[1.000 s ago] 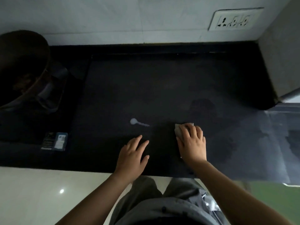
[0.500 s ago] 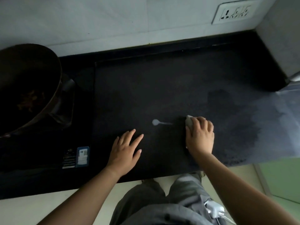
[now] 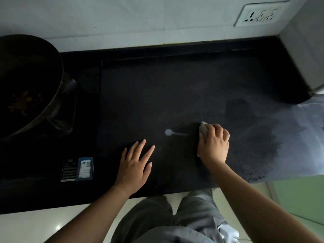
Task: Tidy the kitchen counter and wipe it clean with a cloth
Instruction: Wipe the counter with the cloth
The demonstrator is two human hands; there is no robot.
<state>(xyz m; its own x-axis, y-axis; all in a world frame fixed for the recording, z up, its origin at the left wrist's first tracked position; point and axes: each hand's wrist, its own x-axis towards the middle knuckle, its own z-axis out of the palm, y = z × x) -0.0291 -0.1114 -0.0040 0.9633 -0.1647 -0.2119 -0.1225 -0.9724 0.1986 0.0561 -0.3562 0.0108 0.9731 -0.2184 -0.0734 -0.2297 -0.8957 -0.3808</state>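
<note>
The black kitchen counter (image 3: 175,88) fills the middle of the head view. My right hand (image 3: 213,144) presses a small white cloth (image 3: 203,128) onto it; only the cloth's top corner shows past my fingers. A small whitish spot with a thin tail (image 3: 169,132) lies on the counter just left of the cloth. My left hand (image 3: 135,163) lies flat on the counter near its front edge, fingers spread, holding nothing. A damp, mottled patch (image 3: 259,142) spreads to the right of my right hand.
A dark pan (image 3: 26,85) with bits of food sits on a black cooktop at the left, whose label (image 3: 85,168) is near the front. A white wall socket (image 3: 259,14) is at the back right. A grey wall corner (image 3: 305,50) bounds the counter's right side.
The view has shifted so the pan and cooktop show more at the left. My right hand with the cloth stays just right of the white spot. My left hand stays flat.
</note>
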